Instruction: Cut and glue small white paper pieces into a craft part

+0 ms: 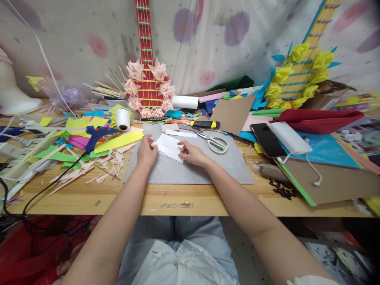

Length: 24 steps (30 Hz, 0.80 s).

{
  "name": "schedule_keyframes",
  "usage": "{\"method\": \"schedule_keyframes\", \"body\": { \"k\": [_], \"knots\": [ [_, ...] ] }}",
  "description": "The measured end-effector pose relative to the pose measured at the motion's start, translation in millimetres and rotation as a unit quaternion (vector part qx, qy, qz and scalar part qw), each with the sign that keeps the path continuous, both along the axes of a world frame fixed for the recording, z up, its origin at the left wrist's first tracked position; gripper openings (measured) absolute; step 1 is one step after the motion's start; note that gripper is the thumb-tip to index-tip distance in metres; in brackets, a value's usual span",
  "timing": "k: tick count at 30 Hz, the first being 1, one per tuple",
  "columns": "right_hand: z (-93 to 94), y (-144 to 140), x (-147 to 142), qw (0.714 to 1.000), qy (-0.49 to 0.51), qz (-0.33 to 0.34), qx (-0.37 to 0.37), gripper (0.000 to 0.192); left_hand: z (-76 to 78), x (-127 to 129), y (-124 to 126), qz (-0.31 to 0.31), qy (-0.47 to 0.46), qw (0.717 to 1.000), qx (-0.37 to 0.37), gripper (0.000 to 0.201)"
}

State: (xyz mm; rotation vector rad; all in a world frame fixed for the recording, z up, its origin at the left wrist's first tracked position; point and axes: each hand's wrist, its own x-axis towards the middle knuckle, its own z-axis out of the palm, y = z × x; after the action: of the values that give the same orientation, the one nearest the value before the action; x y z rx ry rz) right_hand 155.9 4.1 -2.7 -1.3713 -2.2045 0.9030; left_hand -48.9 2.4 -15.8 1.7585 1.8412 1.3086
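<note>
My left hand [146,151] and my right hand [192,154] both rest on a white sheet of paper [168,146] lying on a grey cutting mat [190,166]. The left hand pinches the paper's left edge; the right hand's fingertips press its right corner. White-handled scissors [215,143] lie on the mat just right of the paper. Another white paper strip [180,133] lies behind it.
A blue glue gun [96,136] and yellow paper [118,141] lie left of the mat among paper scraps. A thread spool [122,118], craft knife [204,124], phone [265,139], power bank [289,137], cardboard [233,114] and two decorated paper guitars [147,79] stand behind.
</note>
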Motion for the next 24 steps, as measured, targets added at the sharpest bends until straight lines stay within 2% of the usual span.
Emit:
{"method": "schedule_keyframes", "body": {
  "k": [5, 13, 24],
  "knots": [
    [-4.0, -5, 3, 1.0, 0.015, -0.006, 0.019, 0.045, -2.1, -1, 1, -0.003, 0.005, 1.0, -0.003, 0.042],
    [0.8, -11, 1, 1.0, -0.001, -0.002, 0.023, 0.04, 0.6, 0, 0, 0.01, -0.009, 1.0, -0.012, 0.044],
    [0.0, -9, 3, 0.999, -0.003, 0.025, 0.021, 0.037, -2.5, 0, 2, 0.0, 0.012, 1.0, -0.011, 0.042]
  ]
}}
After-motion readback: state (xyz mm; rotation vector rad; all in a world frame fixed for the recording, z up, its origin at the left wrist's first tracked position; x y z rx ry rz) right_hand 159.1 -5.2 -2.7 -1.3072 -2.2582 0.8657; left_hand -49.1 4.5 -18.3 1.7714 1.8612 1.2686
